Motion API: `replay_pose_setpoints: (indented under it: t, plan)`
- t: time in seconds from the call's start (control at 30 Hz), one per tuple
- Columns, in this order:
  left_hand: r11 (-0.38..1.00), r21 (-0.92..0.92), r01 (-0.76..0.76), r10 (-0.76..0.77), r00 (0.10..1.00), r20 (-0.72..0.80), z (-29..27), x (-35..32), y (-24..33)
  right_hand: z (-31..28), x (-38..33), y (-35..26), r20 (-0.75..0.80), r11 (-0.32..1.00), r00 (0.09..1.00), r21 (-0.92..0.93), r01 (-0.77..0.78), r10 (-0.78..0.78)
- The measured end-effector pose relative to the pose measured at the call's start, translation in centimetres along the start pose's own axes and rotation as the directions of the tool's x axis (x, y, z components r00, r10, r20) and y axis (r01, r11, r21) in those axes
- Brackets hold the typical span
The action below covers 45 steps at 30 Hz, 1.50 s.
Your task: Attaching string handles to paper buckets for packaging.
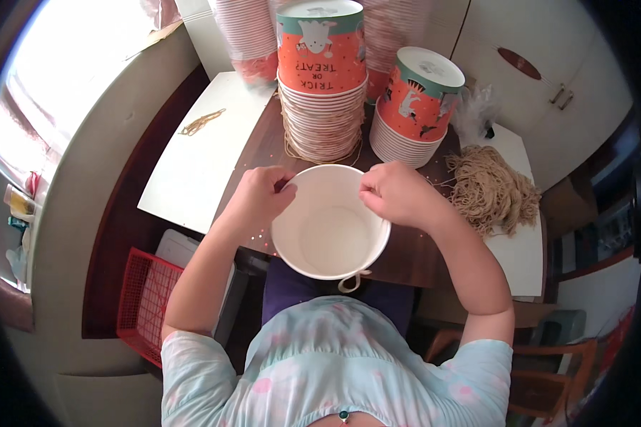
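Observation:
A white paper bucket (330,235) sits open side up at the near edge of a dark wooden table (406,252). My left hand (260,196) pinches its left rim. My right hand (399,193) grips the far right rim with curled fingers. A loop of beige string (350,282) hangs from the bucket's near side. Behind it stand two stacks of upturned orange and teal paper buckets, a tall one (322,78) and a shorter one (414,107). A heap of beige string pieces (491,188) lies right of my right hand.
A white board (192,156) lies left of the table with a few strings (201,122) on it. A red plastic crate (146,302) stands on the floor at lower left. White cabinets (548,78) are at the back right, a wooden chair (548,373) at lower right.

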State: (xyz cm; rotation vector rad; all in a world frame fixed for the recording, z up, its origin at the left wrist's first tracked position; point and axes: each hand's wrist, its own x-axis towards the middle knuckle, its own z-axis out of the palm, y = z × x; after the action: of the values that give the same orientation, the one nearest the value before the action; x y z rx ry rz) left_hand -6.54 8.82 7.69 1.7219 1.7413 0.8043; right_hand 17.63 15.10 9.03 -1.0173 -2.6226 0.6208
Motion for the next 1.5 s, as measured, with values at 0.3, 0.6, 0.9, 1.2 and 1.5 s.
replay_pose_setpoints:
  t: [0.3,0.6,0.9,1.2,1.5]
  plan:
    - [0.995,0.060,-0.083,0.087,0.994,-0.071,1.0,1.4,1.3,-0.7,-1.5,-3.1,-0.091,0.998,0.994,0.011,-0.057,0.058]
    - [0.983,0.182,-0.037,0.058,0.992,-0.115,2.3,1.6,0.4,-1.0,-1.5,-3.8,-0.077,0.996,0.993,-0.006,-0.094,0.094]
    - [0.975,0.220,-0.010,0.037,0.992,-0.121,2.5,1.6,1.0,-0.8,-1.4,-3.7,-0.075,0.995,0.993,-0.006,-0.098,0.097]
    - [0.995,0.099,-0.028,0.035,0.997,-0.074,2.7,1.5,0.2,-0.8,-1.8,-3.4,-0.097,0.999,0.994,0.002,-0.052,0.052]
    - [0.916,-0.400,0.037,0.012,0.993,0.120,2.7,1.6,-1.4,-0.7,-1.8,-2.9,-0.112,0.999,0.993,0.039,-0.036,0.040]
